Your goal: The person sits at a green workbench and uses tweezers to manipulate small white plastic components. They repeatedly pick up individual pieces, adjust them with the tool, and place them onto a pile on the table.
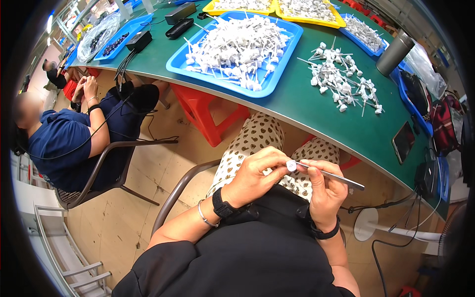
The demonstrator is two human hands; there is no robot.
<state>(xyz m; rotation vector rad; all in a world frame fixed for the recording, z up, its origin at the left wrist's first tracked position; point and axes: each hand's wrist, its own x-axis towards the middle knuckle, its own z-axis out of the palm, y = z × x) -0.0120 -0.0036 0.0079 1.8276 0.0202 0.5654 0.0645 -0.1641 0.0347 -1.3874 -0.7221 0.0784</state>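
Note:
In front of my lap, my left hand [255, 175] pinches a small white plastic part [291, 166] with a round face, between thumb and fingertips. My right hand [325, 190] is closed around a slim grey metal tool [349, 182], whose exact kind I cannot make out. The tool's inner end meets the white part, and its other end sticks out to the right. Beyond my hands, a blue tray [293, 45] on the green table holds a heap of white stemmed parts [237, 47]. To its right, a looser pile of similar parts [341, 79] lies directly on the tabletop.
The green table [316, 116] curves around ahead of me. Yellow trays [339, 20] stand at the back, and a grey bottle [395, 53] and a phone [403, 142] are at right. A red stool [205, 111] is under the table. A seated person [74, 133] is at left.

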